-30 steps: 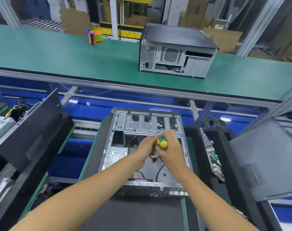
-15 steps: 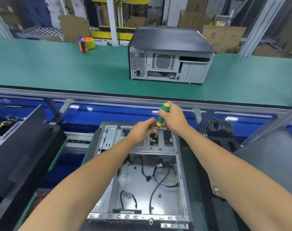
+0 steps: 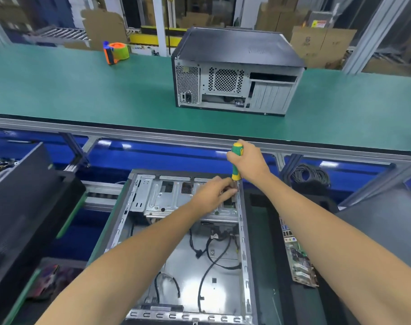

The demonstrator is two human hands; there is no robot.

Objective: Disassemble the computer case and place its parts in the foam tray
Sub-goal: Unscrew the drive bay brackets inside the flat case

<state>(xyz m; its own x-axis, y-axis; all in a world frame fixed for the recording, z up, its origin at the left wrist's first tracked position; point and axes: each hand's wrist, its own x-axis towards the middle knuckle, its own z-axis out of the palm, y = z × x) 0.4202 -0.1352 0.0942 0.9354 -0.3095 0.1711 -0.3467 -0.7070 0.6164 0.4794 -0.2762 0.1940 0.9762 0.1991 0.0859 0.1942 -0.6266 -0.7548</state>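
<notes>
My right hand (image 3: 248, 161) grips a screwdriver (image 3: 236, 161) upright over the open computer case (image 3: 188, 242) at its one o'clock corner; my left hand (image 3: 211, 192) pinches near the tip.

We are logging the open computer case (image 3: 176, 231) as bare, dull-shining sheet metal. We are noting the screwdriver (image 3: 236, 160) handle as glossy plastic, the conveyor belt (image 3: 82, 90) as matt, smooth.
</notes>
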